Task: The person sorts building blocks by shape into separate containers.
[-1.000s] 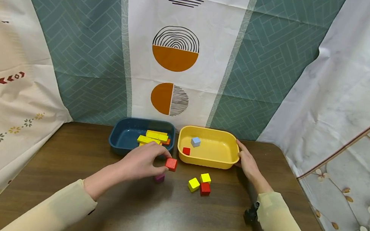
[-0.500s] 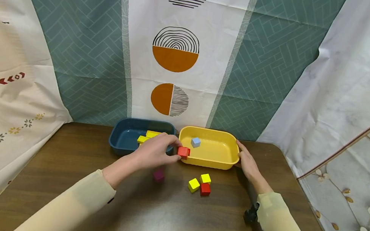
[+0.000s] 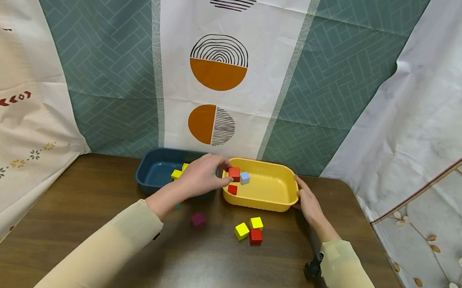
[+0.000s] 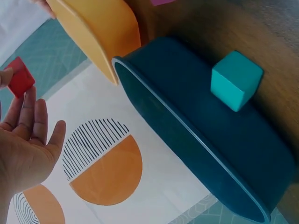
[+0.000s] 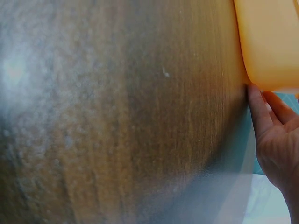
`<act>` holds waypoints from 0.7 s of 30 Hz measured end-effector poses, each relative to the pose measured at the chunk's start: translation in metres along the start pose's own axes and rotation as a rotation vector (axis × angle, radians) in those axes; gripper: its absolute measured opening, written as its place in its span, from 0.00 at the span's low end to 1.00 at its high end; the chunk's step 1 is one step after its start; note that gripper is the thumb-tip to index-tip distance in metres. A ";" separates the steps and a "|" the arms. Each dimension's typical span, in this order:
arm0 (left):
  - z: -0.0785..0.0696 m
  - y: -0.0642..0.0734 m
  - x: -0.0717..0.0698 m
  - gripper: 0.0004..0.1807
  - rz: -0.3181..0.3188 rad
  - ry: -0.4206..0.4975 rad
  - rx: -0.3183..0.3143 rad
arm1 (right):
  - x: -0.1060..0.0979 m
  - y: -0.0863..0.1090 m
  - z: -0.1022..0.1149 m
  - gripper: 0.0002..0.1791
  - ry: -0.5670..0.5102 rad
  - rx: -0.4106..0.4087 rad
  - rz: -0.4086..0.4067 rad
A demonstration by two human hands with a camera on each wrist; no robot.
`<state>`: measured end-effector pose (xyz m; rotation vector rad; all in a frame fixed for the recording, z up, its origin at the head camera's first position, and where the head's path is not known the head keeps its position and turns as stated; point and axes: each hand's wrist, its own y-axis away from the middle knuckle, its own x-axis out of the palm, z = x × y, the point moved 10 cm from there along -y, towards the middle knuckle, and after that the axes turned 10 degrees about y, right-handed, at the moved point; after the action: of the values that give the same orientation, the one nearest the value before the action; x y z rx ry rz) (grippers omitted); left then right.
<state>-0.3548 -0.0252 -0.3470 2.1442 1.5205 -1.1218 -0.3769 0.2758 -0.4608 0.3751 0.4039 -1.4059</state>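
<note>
My left hand [image 3: 202, 175] pinches a red cube [image 3: 234, 173] between thumb and fingertips, over the left end of the yellow bin [image 3: 273, 187]. In the left wrist view the pinched cube sits at the tips of spread fingers. A light blue cube [image 3: 245, 178] and another red cube [image 3: 232, 189] lie inside that bin. At the bin's right end, my right hand [image 3: 311, 208] touches the outer wall with fairly straight fingers. The right wrist view shows those fingertips against the yellow corner.
Left of the yellow bin stands a dark blue bin [image 3: 151, 168] with yellow blocks, partly hidden by my left hand. In front lie two yellow cubes [image 3: 241, 231], a red cube [image 3: 255, 236] and a purple cube [image 3: 198, 219]. A teal cube [image 4: 236, 80] sits beside the blue bin.
My left hand has carried the red cube rightward and away from me, from the table's middle to over the yellow bin. My right hand has stayed at the bin's end.
</note>
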 end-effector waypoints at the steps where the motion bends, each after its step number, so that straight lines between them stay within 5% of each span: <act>1: 0.000 -0.002 0.000 0.16 -0.004 -0.003 -0.002 | 0.000 0.002 0.002 0.33 0.004 0.001 0.001; 5: 0.000 -0.010 0.004 0.16 -0.007 -0.009 -0.008 | 0.000 0.002 0.002 0.33 0.018 0.009 -0.001; 13: 0.003 -0.020 0.024 0.17 0.037 0.021 -0.046 | -0.001 -0.016 -0.032 0.33 0.061 -0.009 -0.033; 21: 0.005 -0.027 0.040 0.17 0.062 0.030 -0.073 | -0.001 -0.008 -0.016 0.33 0.010 -0.001 -0.017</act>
<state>-0.3753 0.0096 -0.3742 2.1533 1.4736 -1.0025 -0.3862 0.2835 -0.4741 0.3782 0.4166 -1.4205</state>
